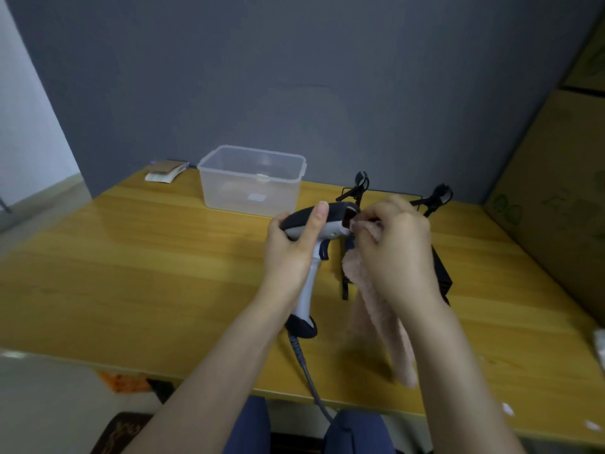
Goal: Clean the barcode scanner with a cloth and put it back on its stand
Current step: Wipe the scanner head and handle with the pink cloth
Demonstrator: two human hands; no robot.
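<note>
My left hand (pixel 293 247) grips the barcode scanner (pixel 334 221), a black and white pistol-shaped unit, by its head and upper handle above the table. Its grey cable (pixel 311 381) hangs down off the table's front edge. My right hand (pixel 396 247) holds a fluffy pink cloth (pixel 379 319) and presses a corner of it against the scanner's front window. The rest of the cloth dangles below my wrist. Behind my hands stand two black stands, one with its clip (pixel 360 183) at centre and another with its clip (pixel 440 196) to the right; their bases are partly hidden.
A clear plastic box (pixel 252 181) sits on the yellow wooden table (pixel 131 257) at the back centre. A small stack of papers (pixel 165 172) lies at the back left corner. Cardboard boxes (pixel 563 191) rise along the right side. A grey partition wall stands behind.
</note>
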